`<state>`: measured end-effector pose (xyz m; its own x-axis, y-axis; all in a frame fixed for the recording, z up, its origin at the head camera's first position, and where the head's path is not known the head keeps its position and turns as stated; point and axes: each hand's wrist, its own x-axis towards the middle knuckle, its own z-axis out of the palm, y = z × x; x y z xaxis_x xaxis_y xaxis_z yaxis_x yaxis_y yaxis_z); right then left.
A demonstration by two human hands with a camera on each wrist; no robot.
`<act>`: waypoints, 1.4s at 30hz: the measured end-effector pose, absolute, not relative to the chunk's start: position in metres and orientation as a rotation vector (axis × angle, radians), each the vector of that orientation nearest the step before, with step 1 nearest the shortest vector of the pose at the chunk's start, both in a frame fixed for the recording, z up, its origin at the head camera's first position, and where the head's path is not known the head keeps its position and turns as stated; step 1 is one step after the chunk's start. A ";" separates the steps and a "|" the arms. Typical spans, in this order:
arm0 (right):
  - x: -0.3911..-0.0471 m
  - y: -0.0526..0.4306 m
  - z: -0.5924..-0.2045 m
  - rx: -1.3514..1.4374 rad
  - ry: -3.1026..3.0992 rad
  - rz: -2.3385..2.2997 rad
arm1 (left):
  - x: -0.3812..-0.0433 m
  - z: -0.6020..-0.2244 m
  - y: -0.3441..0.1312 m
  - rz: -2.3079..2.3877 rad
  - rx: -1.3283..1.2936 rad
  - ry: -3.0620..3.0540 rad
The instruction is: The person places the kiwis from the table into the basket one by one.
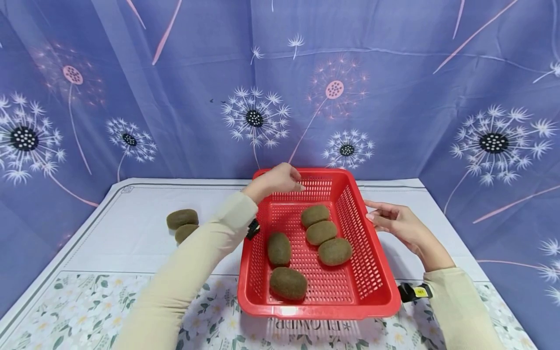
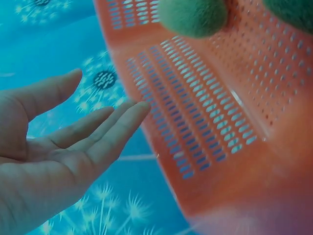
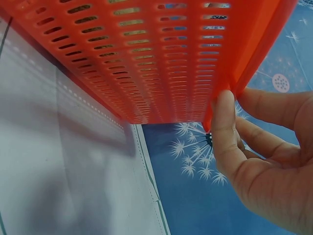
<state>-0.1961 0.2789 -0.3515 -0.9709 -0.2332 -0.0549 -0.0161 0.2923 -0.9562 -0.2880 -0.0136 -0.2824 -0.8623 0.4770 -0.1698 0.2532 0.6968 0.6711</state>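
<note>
The red basket (image 1: 323,311) lies left of the right hand (image 1: 401,227) — touching it

Bright, even light in the head view; dimmer, blue-tinted wrist views, soft shadows across the white tabletop (image 3: 122,205)

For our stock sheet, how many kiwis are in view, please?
7: three kiwis in the basket on the right, two in it on the left, two on the table by the left sleeve, which may hide more.
</note>
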 end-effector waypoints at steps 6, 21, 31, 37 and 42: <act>-0.196 0.280 -0.352 -0.227 2.365 -1.759 | -0.287 -0.274 -0.046 1.151 0.519 2.545; -0.195 0.280 -0.353 -0.220 2.360 -1.760 | -0.277 -0.285 -0.135 1.199 0.415 2.675; -0.197 0.279 -0.352 -0.214 2.369 -1.747 | -0.265 -0.312 -0.196 1.051 0.345 2.784; -0.197 0.281 -0.352 -0.220 2.368 -1.754 | -0.260 -0.325 -0.226 0.921 0.303 2.845; -0.198 0.281 -0.353 -0.222 2.364 -1.756 | -0.257 -0.331 -0.242 0.827 0.274 2.857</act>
<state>-0.1981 0.2814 -0.3529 -0.9711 -0.2307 -0.0613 -0.0080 0.2881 -0.9576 -0.2573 -0.2424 -0.3306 -0.9713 0.2173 -0.0967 0.1320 0.8309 0.5406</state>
